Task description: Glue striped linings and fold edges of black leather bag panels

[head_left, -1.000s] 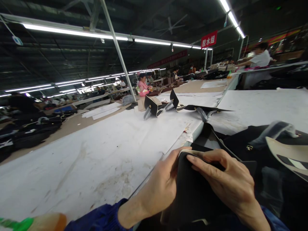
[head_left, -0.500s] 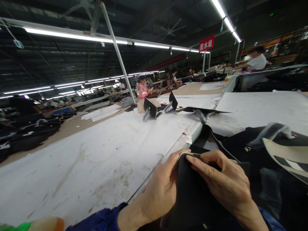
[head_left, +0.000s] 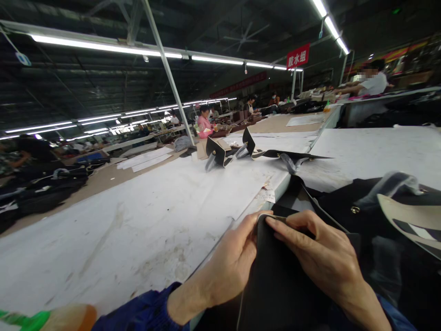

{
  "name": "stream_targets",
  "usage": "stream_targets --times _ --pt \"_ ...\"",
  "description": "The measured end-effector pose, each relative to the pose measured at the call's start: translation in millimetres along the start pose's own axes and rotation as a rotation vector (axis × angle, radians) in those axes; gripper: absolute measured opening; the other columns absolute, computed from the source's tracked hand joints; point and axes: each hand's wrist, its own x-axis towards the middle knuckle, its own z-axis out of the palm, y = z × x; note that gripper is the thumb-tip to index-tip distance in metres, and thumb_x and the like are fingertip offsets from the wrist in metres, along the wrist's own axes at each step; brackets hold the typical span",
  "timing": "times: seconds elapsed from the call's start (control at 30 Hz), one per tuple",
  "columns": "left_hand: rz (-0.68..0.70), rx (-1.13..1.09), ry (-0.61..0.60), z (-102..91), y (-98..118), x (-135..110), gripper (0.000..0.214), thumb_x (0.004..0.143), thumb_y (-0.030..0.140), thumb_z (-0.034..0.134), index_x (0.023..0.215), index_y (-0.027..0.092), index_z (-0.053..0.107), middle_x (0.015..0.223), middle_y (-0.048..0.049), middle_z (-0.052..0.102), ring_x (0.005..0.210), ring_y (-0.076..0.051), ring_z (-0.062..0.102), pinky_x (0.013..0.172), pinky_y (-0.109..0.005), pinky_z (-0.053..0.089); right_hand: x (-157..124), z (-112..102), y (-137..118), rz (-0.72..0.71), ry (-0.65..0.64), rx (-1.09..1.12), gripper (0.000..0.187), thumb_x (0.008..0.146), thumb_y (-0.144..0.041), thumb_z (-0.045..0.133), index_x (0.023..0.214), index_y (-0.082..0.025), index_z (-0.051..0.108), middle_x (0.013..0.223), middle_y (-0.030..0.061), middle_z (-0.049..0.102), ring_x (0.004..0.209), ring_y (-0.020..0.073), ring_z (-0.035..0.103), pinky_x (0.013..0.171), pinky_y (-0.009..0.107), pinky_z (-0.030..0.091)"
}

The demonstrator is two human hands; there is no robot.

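A black panel with a pale edge (head_left: 285,271), like a leather bag piece, stands upright between my hands at the table's near edge. My left hand (head_left: 229,257) pinches its top left corner, thumb and fingers on either side of the edge. Along the top edge, close to that corner, my right hand (head_left: 320,257) presses with its fingertips and grips the same panel. The lower part of the panel runs out of view. To the right lies a black bag piece (head_left: 337,197) with a plastic-wrapped handle (head_left: 389,186) and a gold-coloured fitting (head_left: 355,210).
On the white-covered table (head_left: 131,230), several black pieces with wrapped handles (head_left: 216,151) stand and lie farther back. A bottle with a green tip (head_left: 65,317) is at the lower left. Black pieces (head_left: 44,188) are piled far left. A co-worker (head_left: 372,82) leans over a table at back right.
My fingers stay on the panel's corner, shifting only slightly along the edge. The panel has turned a little, and the view has tilted slightly. More of the bottle's green tip shows.
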Motion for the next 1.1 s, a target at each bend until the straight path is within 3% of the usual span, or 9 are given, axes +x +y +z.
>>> stream_targets --times 0.17,0.37,0.47,0.57,0.77,0.97,1.1 --pt "-0.004 0.005 -0.025 -0.1 3 0 0.047 0.101 0.013 0.035 0.144 0.028 0.046 0.136 -0.0004 0.061 0.125 -0.017 0.055 0.107 -0.027 0.041 -2 -2 0 -0.017 -0.021 0.006 0.031 0.091 -0.005 0.057 0.114 -0.022 0.069 0.077 -0.0016 0.057 0.060 0.0059 0.054 0.055 0.017 0.044" --pt "-0.072 -0.111 -0.007 -2.5 4 0 0.035 0.103 0.027 0.036 0.130 0.022 0.058 0.123 -0.0022 0.064 0.116 -0.018 0.055 0.107 -0.029 0.038 -4 -2 0 0.007 -0.068 0.048 0.037 0.091 -0.003 0.058 0.122 -0.022 0.064 0.081 -0.0021 0.055 0.063 0.0052 0.052 0.057 0.017 0.044" --pt "-0.042 -0.093 0.026 -3.9 4 0 0.036 0.103 0.040 0.036 0.120 0.018 0.059 0.095 -0.0024 0.061 0.088 -0.017 0.055 0.085 -0.029 0.045 -3 0 -3 -0.010 -0.067 0.051 0.035 0.091 -0.003 0.058 0.121 -0.020 0.064 0.081 -0.0016 0.055 0.063 0.0055 0.051 0.057 0.017 0.043" --pt "-0.008 0.014 0.039 -4.4 2 1 0.028 0.101 0.039 0.044 0.112 0.016 0.056 0.074 0.0031 0.047 0.067 -0.013 0.044 0.065 -0.027 0.039 -3 4 -6 -0.035 -0.059 0.046 0.036 0.091 -0.002 0.058 0.122 -0.019 0.063 0.081 -0.0013 0.055 0.063 0.0058 0.050 0.056 0.017 0.043" --pt "0.045 0.163 0.067 -3.1 -4 0 0.016 0.101 0.030 0.044 0.112 0.019 0.051 0.082 0.0030 0.054 0.072 -0.011 0.050 0.067 -0.025 0.039 0 8 -10 -0.023 -0.051 0.082 0.035 0.090 -0.002 0.059 0.121 -0.018 0.064 0.081 -0.0002 0.057 0.064 0.0062 0.053 0.056 0.017 0.044" --pt "0.035 0.273 0.077 1.7 -14 -2 0.013 0.102 0.029 0.043 0.112 0.022 0.048 0.077 0.0037 0.055 0.067 -0.012 0.053 0.062 -0.024 0.038 0 8 -10 -0.003 -0.076 0.120 0.044 0.093 -0.005 0.056 0.131 -0.026 0.060 0.079 -0.0012 0.059 0.060 0.0068 0.055 0.052 0.018 0.044" --pt "0.088 0.350 0.095 2.6 -15 -1 0.013 0.102 0.024 0.038 0.110 0.022 0.049 0.071 0.0052 0.051 0.060 -0.011 0.051 0.059 -0.023 0.038 1 8 -13 0.007 -0.078 0.118 0.040 0.094 -0.008 0.056 0.130 -0.024 0.058 0.078 -0.0016 0.060 0.059 0.0072 0.055 0.051 0.018 0.044"
